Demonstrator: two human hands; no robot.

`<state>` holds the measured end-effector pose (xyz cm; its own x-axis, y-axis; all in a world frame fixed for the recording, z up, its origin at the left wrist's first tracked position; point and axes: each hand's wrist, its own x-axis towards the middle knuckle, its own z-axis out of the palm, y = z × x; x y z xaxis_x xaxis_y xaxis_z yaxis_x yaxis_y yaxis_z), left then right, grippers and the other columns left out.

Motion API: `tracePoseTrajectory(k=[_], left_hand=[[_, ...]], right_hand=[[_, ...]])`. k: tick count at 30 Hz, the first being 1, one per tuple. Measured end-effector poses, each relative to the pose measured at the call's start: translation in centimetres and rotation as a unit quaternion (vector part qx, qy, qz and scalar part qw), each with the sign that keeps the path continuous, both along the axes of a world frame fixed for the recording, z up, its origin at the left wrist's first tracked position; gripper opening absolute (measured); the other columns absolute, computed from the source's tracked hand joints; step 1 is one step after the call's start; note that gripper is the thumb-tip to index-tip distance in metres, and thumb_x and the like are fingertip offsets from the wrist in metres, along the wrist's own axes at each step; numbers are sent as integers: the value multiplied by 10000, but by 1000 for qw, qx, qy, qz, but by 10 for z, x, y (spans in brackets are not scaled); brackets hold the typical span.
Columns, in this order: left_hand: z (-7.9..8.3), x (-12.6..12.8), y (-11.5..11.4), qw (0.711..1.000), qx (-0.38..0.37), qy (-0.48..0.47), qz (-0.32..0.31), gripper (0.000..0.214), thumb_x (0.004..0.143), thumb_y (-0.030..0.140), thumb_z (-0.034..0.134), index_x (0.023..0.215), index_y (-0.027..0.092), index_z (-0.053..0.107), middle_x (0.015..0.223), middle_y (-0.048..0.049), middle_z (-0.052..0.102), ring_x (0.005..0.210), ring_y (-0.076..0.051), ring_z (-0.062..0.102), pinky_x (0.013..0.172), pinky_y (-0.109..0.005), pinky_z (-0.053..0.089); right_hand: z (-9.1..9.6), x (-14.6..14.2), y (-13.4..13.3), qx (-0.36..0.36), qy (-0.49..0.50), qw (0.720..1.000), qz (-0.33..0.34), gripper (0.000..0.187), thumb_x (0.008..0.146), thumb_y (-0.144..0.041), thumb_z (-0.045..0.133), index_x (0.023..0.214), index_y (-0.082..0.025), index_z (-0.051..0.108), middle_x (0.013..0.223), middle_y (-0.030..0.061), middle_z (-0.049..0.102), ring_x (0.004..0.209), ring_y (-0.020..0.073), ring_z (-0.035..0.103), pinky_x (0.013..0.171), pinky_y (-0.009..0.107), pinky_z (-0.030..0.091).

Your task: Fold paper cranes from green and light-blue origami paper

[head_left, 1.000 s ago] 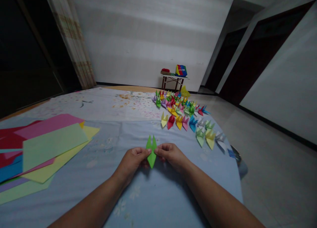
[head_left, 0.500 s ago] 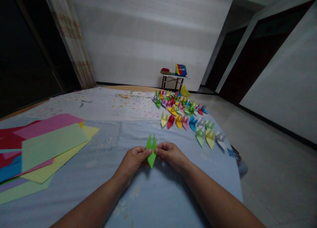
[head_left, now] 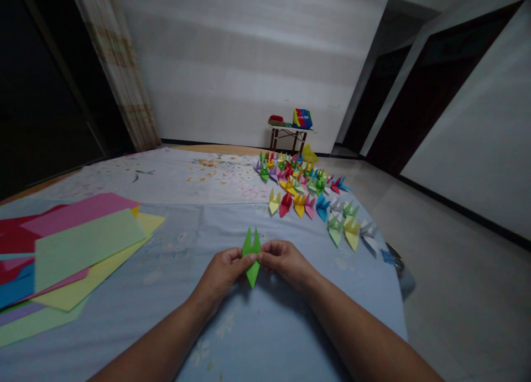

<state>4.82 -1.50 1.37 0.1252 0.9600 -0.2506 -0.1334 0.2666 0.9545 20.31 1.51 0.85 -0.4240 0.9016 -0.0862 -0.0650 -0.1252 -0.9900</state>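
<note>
Head view: left hand and right hand pinch green folded paper at 9 and 3 o'clock, likely to steady it.

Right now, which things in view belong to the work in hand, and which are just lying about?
In the work:
green folded paper, pinched by left hand and right hand
probably the loose coloured sheets and folded paper figures

Apparently just lying about:
multicoloured box on the small far table
red item beside it
</note>
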Motion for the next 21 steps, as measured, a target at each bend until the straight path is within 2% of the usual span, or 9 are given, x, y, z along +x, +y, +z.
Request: tracePoseTrajectory(k=[7,14,18,21], left_hand=[[-2,-1,0,1000,23,13,-4,317,582,412,719,692,124,647,550,12,596,464,-78,473,452,-184,321],[1,-1,1,999,35,20,-9,383,628,473,670,780,123,640,638,-25,637,585,-151,569,533,-226,398],[0,-4,3,999,27,-20,-10,343,653,434,672,803,127,645,643,-22,646,584,-145,573,568,-235,415],[1,-5,3,998,16,-62,-20,315,674,402,667,832,130,647,679,-33,660,620,-150,586,625,-253,432]], right_hand=[[-2,1,1,3,-18,1000,9,330,584,-410,709,680,-126,572,500,-56,498,401,33,384,409,180,267],[3,2,-1,1,10,999,32,355,595,-382,720,799,-127,582,515,-60,511,401,33,392,405,174,271],[2,3,-1,-4,12,999,47,428,582,-385,738,891,-140,570,522,-63,528,412,44,425,410,172,288],[2,5,2,5,5,1000,11,409,635,-454,682,870,-134,581,596,-25,579,436,45,451,417,172,301]])
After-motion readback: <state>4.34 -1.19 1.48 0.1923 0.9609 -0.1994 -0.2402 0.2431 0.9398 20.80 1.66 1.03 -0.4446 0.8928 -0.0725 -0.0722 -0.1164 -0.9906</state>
